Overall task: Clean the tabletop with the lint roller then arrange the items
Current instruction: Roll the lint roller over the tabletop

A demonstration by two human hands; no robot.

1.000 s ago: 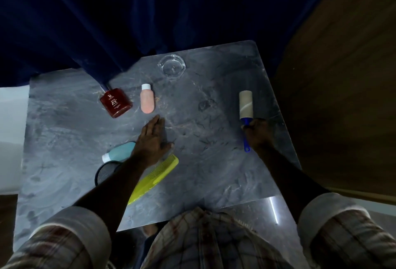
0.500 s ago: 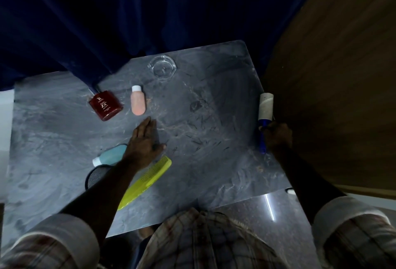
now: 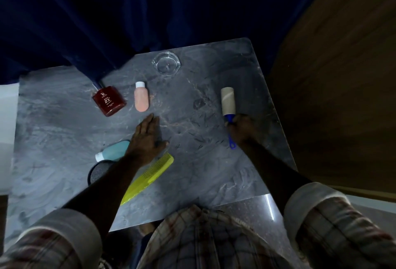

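One lint roller (image 3: 228, 101) gripped by right hand (image 3: 243, 129), roll beyond fingers (image 3: 235, 119), left hand (image 3: 145, 138) flat on tabletop (image 3: 203, 161)

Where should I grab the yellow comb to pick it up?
Probably pinch the yellow comb by its smooth tapered handle, the near end, coming from its right side; it lies flat and diagonal, and the left forearm crowds its other side.

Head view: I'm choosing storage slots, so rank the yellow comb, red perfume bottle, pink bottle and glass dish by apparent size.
1. yellow comb, longest by far.
2. red perfume bottle.
3. glass dish and pink bottle: similar span, unranked.
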